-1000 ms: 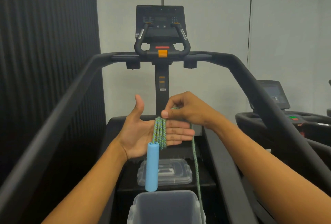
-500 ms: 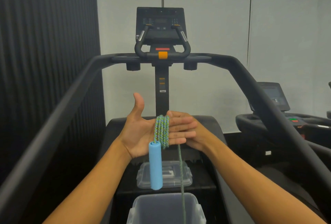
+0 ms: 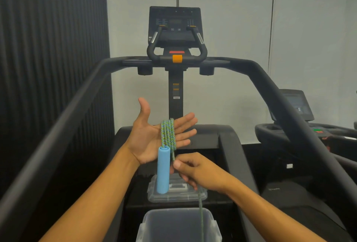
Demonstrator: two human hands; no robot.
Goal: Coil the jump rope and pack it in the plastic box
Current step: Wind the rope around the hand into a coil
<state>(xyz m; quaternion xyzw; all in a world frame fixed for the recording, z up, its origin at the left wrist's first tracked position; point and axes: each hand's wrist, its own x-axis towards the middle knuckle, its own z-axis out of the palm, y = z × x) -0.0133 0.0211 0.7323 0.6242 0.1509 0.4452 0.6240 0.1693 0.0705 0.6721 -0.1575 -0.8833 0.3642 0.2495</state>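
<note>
A green-and-blue braided jump rope (image 3: 168, 135) is wound in several turns around the fingers of my left hand (image 3: 154, 135), which is held flat, palm up, thumb raised. Its light-blue foam handle (image 3: 163, 170) hangs down from the coil below my palm. Just under the coil, my right hand (image 3: 195, 171) pinches the free strand, which runs down past the open clear plastic box (image 3: 210, 222) at the bottom of the view. The box's clear lid (image 3: 191, 196) lies flat just beyond it. The rope's other end is out of sight.
I stand between the black side rails (image 3: 58, 125) of a treadmill, whose console (image 3: 174, 29) and centre post are straight ahead. A second treadmill (image 3: 297, 106) is at the right. A dark slatted wall fills the left.
My right hand came out from behind my left fingers and dropped below the coil, carrying the free strand down and around. The left hand stayed almost still.
</note>
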